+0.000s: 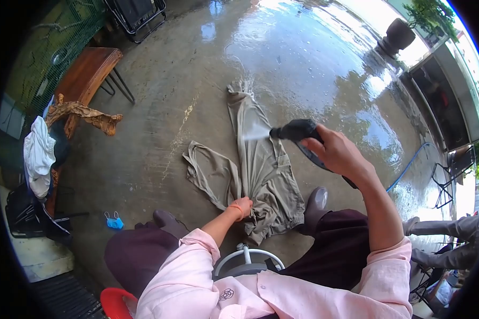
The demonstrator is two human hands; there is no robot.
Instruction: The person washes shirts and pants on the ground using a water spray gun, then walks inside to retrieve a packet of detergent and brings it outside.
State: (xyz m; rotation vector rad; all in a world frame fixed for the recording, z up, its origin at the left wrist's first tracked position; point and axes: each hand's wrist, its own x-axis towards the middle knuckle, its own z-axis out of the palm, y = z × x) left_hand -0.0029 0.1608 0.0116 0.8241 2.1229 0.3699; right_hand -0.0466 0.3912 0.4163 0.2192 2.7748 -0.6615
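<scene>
Grey-green trousers (250, 154) lie spread on the wet concrete floor, one leg stretched away from me and the other bent out to the left. My left hand (242, 207), with an orange band at the wrist, is closed on the fabric near its crumpled lower part. Above the cloth on the right, my right hand (332, 149) is wrapped round a black spray nozzle (298, 130). A white spray leaves its tip toward the left and meets the upright leg. Water splashes by the far end of that leg.
A wooden bench (88, 74) with crumpled brown cloth stands at left, near a white cloth (39, 154). A blue mask (114, 220) lies on the floor. At right are a blue hose (410, 167), a folding chair (452, 175) and another person's legs (447, 228).
</scene>
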